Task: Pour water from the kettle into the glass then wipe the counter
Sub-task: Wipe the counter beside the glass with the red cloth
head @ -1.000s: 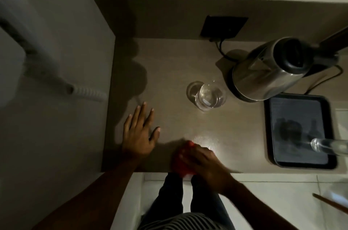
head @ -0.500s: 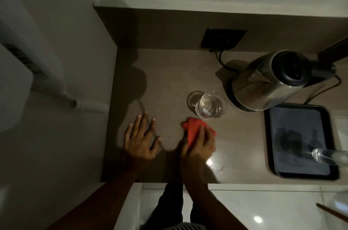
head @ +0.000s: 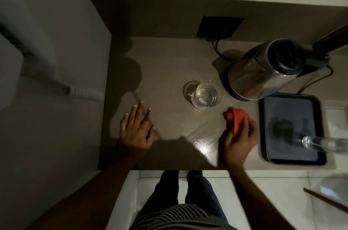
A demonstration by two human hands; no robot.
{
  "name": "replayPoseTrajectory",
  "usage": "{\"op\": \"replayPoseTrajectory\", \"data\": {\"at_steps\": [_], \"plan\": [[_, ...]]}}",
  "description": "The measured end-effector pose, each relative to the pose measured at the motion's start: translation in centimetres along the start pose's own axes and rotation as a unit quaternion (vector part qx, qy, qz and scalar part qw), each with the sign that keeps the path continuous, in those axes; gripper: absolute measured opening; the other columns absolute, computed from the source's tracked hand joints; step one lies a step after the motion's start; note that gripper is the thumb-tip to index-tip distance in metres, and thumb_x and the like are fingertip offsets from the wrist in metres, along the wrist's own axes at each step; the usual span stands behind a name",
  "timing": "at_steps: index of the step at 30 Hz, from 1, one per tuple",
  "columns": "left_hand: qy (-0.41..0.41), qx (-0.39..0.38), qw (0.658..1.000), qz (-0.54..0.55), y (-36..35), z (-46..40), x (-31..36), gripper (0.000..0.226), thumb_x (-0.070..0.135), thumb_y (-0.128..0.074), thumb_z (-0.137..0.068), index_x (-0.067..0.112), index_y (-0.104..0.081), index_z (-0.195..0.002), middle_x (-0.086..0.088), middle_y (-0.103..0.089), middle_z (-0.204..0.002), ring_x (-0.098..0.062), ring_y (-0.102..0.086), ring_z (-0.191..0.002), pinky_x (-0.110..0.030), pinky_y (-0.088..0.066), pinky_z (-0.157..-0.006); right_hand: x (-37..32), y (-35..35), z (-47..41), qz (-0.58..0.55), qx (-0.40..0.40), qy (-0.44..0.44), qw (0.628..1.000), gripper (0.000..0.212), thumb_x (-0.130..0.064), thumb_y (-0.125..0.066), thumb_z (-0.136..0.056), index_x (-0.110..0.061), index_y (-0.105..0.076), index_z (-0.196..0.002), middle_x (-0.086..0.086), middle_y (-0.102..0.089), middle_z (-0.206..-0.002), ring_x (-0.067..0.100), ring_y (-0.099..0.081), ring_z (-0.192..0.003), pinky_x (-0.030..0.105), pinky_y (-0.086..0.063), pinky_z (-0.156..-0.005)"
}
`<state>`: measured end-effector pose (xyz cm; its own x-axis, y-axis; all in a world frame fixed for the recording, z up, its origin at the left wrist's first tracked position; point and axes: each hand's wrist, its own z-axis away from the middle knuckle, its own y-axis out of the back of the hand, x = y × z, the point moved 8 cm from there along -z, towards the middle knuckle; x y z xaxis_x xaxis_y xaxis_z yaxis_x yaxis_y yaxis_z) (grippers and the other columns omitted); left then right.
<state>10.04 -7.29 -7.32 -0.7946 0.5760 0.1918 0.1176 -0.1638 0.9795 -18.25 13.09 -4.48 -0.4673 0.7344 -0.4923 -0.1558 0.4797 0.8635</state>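
Note:
A clear glass (head: 206, 95) with water in it stands mid-counter, left of the steel kettle (head: 263, 70) on its black base. My right hand (head: 239, 141) presses a crumpled red cloth (head: 237, 119) on the brown counter (head: 165, 64), just right of and below the glass, close to the tray. My left hand (head: 136, 129) lies flat on the counter at the left with fingers spread and nothing in it. A wet sheen (head: 204, 143) shows on the counter left of my right hand.
A black tray (head: 263, 128) lies at the right with a second clear glass (head: 320, 144) on it. A black wall socket (head: 219, 26) with the kettle's cable sits at the back. A wall bounds the counter on the left; the front edge is just below my hands.
My right hand slid the red cloth from the front edge up toward the glass, then rightward toward the tray. My left hand has stayed flat on the counter.

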Motion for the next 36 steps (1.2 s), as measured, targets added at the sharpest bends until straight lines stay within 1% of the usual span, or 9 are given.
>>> {"op": "replayPoseTrajectory", "data": {"at_steps": [4, 7, 9, 14, 16, 19, 23, 27, 36], "plan": [[0.004, 0.004, 1.0, 0.011, 0.1, -0.1, 0.1, 0.059, 0.044, -0.035, -0.098, 0.021, -0.04, -0.152, -0.008, -0.026, -0.165, -0.024, -0.021, -0.153, -0.044, -0.018, -0.119, -6.6, -4.9, 7.4, -0.13, -0.157, -0.025, 0.979, 0.052, -0.046, -0.052, -0.088, -0.021, -0.053, -0.134, 0.013, -0.055, -0.133, 0.034, -0.055, -0.121, 0.052, -0.05, -0.099], [0.007, -0.004, 1.0, 0.011, -0.1, 0.0, 0.0, 0.059, 0.042, -0.035, -0.098, 0.021, -0.038, -0.153, -0.007, -0.022, -0.166, -0.023, -0.018, -0.154, -0.045, -0.019, -0.119, -11.1, -5.7, 13.0, -0.073, -0.351, 0.358, 0.862, 0.041, -0.023, -0.059, -0.096, -0.025, -0.053, -0.137, 0.006, -0.056, -0.142, 0.017, -0.047, -0.135, 0.047, -0.04, -0.113], [0.007, -0.011, 1.0, 0.014, -0.2, -0.1, 0.0, 0.059, 0.044, -0.034, -0.098, 0.021, -0.037, -0.153, -0.007, -0.021, -0.167, -0.023, -0.018, -0.154, -0.044, -0.017, -0.119, -8.7, -4.2, 11.2, -0.07, -0.416, 0.458, 0.782, 0.042, -0.013, -0.057, -0.097, -0.026, -0.054, -0.137, -0.006, -0.045, -0.151, 0.0, -0.031, -0.142, 0.04, -0.031, -0.119], [0.009, -0.008, 1.0, 0.007, -0.5, -0.1, -0.2, 0.06, 0.045, -0.033, -0.098, 0.022, -0.037, -0.153, -0.007, -0.022, -0.166, -0.024, -0.018, -0.154, -0.045, -0.018, -0.12, -0.4, 0.0, 0.7, -0.078, -0.071, 0.07, 0.992, 0.051, -0.019, -0.053, -0.093, -0.008, -0.043, -0.141, 0.02, -0.048, -0.143, 0.036, -0.045, -0.132, 0.052, -0.038, -0.11], [0.008, -0.01, 1.0, 0.006, -0.5, 0.0, -0.1, 0.06, 0.044, -0.033, -0.098, 0.022, -0.035, -0.154, -0.007, -0.022, -0.167, -0.024, -0.018, -0.154, -0.045, -0.019, -0.12, -2.4, -0.7, 2.9, -0.138, -0.026, -0.042, 0.989, 0.05, -0.01, -0.053, -0.089, -0.006, -0.048, -0.138, 0.018, -0.055, -0.136, 0.035, -0.05, -0.128, 0.044, -0.04, -0.111], [0.007, -0.01, 1.0, 0.001, -0.4, 0.0, 0.0, 0.061, 0.043, -0.034, -0.097, 0.023, -0.035, -0.154, -0.007, -0.02, -0.167, -0.023, -0.017, -0.154, -0.045, -0.018, -0.121, -9.8, -4.0, 8.5, -0.218, -0.267, 0.097, 0.934, 0.043, 0.012, -0.057, -0.084, -0.005, -0.063, -0.124, 0.0, -0.064, -0.121, 0.014, -0.058, -0.121, 0.016, -0.041, -0.104], [0.004, 0.0, 1.0, 0.013, -0.5, -0.1, -0.2, 0.06, 0.043, -0.036, -0.097, 0.022, -0.038, -0.153, -0.007, -0.023, -0.166, -0.023, -0.019, -0.154, -0.045, -0.021, -0.12, -12.0, -3.2, 13.4, -0.227, -0.392, 0.354, 0.819, 0.032, -0.014, -0.054, -0.098, -0.003, -0.061, -0.127, 0.014, -0.063, -0.133, 0.023, -0.055, -0.131, 0.046, -0.049, -0.102], [0.003, 0.004, 1.0, 0.003, -0.5, -0.1, -0.2, 0.059, 0.043, -0.037, -0.096, 0.019, -0.043, -0.15, -0.01, -0.029, -0.164, -0.025, -0.025, -0.152, -0.046, -0.023, -0.118, -7.1, 0.5, 3.1, -0.297, -0.251, 0.06, 0.919, 0.053, -0.059, -0.039, -0.096, -0.017, -0.062, -0.117, -0.005, -0.072, -0.1, 0.003, -0.069, -0.089, 0.028, -0.054, -0.074], [0.001, -0.006, 1.0, 0.009, -0.4, 0.1, -0.2, 0.06, 0.043, -0.037, -0.097, 0.021, -0.039, -0.152, -0.008, -0.025, -0.165, -0.025, -0.021, -0.153, -0.045, -0.021, -0.119, -3.1, 0.2, 1.4, -0.229, -0.128, -0.012, 0.965, 0.07, -0.073, -0.026, -0.091, -0.016, -0.054, -0.122, 0.003, -0.065, -0.1, 0.02, -0.064, -0.085, 0.03, -0.054, -0.075]]}}
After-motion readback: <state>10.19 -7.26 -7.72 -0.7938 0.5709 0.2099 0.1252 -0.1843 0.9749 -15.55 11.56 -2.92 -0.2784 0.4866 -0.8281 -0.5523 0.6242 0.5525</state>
